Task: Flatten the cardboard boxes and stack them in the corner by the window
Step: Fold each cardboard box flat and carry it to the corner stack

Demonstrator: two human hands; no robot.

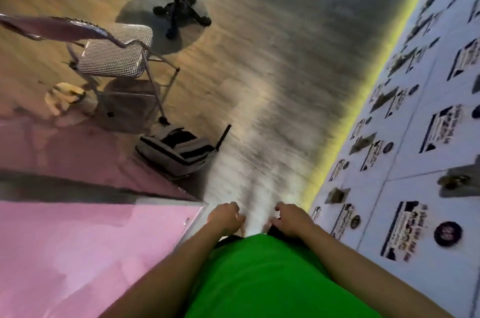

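Note:
No cardboard box shows in this blurred head view. My left hand (226, 219) and my right hand (291, 220) hang side by side in front of my green shirt, low in the middle of the frame. The fingers of both are loosely curled, and neither holds anything. Below them lies bare wooden floor (259, 99).
A pink table (78, 239) fills the lower left. Beyond it a grey and black backpack (176, 151) lies on the floor beside a folding chair (114, 58) with a checked seat. A black wheeled stand (179, 11) is farther off. White cabinets (415, 161) with labels and handles line the right.

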